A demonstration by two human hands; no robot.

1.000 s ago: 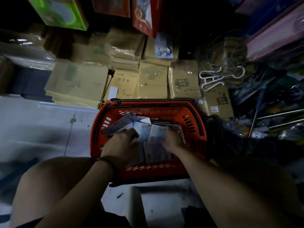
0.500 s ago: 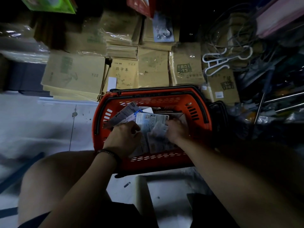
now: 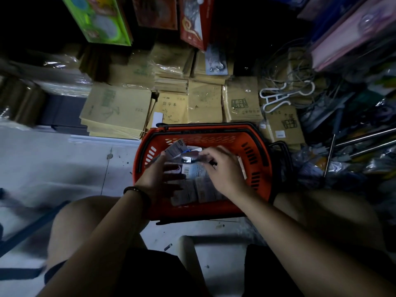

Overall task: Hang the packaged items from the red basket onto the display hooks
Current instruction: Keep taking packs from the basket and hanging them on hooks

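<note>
Head view, dim: R hand point(image 3: 222, 172) pinches a small pack point(image 3: 189, 159) above the basket point(image 3: 214, 138); contents unreadable. L hand point(image 3: 157, 179) over basket's left side, fingers straight, blurred, holding nothing. More packs point(image 3: 192, 192) inside basket, partly hidden by hands.

packages point(image 3: 188, 194) blurred, basket point(image 3: 254, 151) floor hidden

Glossy slotted plastic red basket point(image 3: 255, 151), matt brown paper notebooks point(image 3: 115, 108), shiny metal rods point(image 3: 364, 136)
</note>
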